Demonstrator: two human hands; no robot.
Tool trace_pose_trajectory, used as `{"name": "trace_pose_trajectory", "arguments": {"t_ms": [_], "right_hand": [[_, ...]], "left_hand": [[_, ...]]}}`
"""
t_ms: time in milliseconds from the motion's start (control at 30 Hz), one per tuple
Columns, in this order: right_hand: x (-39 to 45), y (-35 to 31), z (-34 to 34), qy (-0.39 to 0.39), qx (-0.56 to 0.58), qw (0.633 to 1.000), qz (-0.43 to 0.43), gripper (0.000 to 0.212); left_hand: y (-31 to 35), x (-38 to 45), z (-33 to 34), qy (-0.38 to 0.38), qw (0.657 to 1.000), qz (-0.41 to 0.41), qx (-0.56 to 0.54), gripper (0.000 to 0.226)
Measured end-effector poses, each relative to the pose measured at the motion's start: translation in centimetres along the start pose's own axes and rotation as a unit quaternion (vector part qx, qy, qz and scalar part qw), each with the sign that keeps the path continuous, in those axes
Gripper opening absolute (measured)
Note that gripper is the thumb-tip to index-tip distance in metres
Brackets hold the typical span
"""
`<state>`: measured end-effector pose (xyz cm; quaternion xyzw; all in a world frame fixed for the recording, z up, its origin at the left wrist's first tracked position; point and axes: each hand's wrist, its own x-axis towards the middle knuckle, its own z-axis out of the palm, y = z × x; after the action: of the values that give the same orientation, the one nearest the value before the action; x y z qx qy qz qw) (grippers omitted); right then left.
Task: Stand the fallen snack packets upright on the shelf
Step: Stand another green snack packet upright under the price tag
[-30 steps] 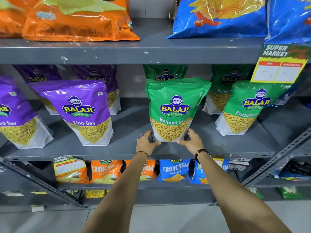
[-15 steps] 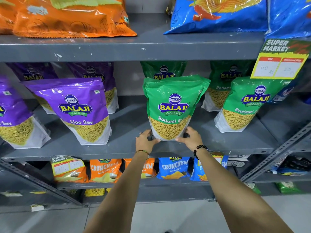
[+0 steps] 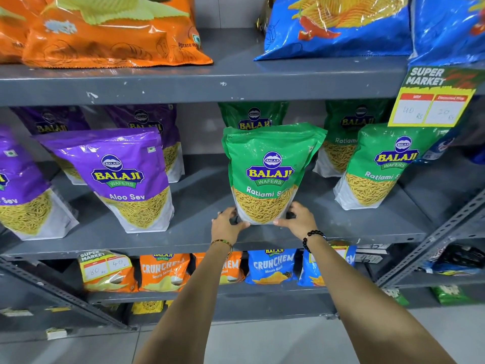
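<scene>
A green Ratlami Sev packet stands upright at the middle of the grey shelf. My left hand grips its lower left corner. My right hand grips its lower right corner. Both hands rest on the shelf board at the packet's base. Another green packet stands to the right, leaning a little left. A purple Aloo Sev packet stands to the left.
More green and purple packets stand in the back row. Orange and blue chip bags lie on the upper shelf. A price tag hangs at the upper right. Crunchem bags fill the shelf below. A slanted metal brace runs at the right.
The green packet has stayed upright between my hands at the shelf's middle. My hands have kept their grip at its base and barely moved.
</scene>
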<state>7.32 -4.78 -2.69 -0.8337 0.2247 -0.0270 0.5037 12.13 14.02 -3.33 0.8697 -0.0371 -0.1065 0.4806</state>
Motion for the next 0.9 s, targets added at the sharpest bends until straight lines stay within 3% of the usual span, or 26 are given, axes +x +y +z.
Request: {"name": "trace_pose_trajectory", "arguments": {"t_ms": [400, 533, 633, 767, 900], "right_hand": [[0.0, 0.1, 0.1, -0.003, 0.013, 1.0, -0.004, 0.049], [-0.9, 0.6, -0.2, 0.013, 0.026, 1.0, -0.007, 0.064], [-2.2, 1.5, -0.7, 0.05, -0.03, 0.998, 0.005, 0.081], [-3.8, 3.6, -2.3, 0.087, -0.081, 0.993, 0.022, 0.077], [-5.0, 5.5, -4.7, 0.128, -0.063, 0.989, 0.034, 0.068]], "left_hand": [[-0.8, 0.4, 0.2, -0.007, 1.0, 0.007, 0.015, 0.051], [-1.6, 0.2, 0.0, -0.022, 0.997, 0.013, 0.078, 0.07], [-2.5, -1.1, 0.4, 0.01, 0.98, 0.035, 0.194, 0.075], [-3.1, -4.0, 2.1, 0.042, 0.97, 0.074, 0.227, 0.065], [-2.7, -6.5, 5.4, 0.01, 0.95, 0.16, 0.267, 0.057]]}}
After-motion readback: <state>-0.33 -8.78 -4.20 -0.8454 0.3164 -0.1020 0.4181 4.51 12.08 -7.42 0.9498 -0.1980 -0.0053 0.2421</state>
